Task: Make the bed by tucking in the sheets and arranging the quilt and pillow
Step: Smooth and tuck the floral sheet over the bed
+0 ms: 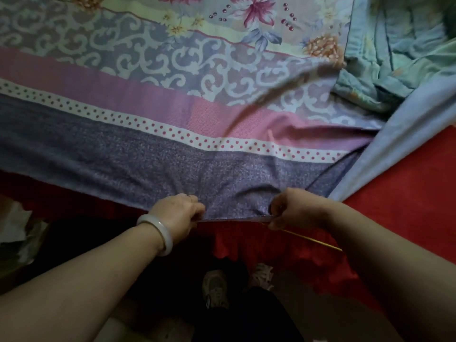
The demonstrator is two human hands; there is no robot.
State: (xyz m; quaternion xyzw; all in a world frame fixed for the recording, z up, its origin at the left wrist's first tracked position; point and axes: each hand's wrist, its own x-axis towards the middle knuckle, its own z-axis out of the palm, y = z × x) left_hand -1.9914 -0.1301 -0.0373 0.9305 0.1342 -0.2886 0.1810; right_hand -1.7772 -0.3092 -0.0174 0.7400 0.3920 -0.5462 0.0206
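Purple cotton hem of the sheet is pinched by my left hand and right hand, both closed on it at the bed edge. Next I pull it straight and tuck under. Rightward, the crumpled quilt, probably, crowds that corner.

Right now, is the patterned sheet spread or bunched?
Spread. The sheet lies mostly flat across the bed, both hands, left and right, pinching its near edge; the teal quilt sits crumpled at the right.
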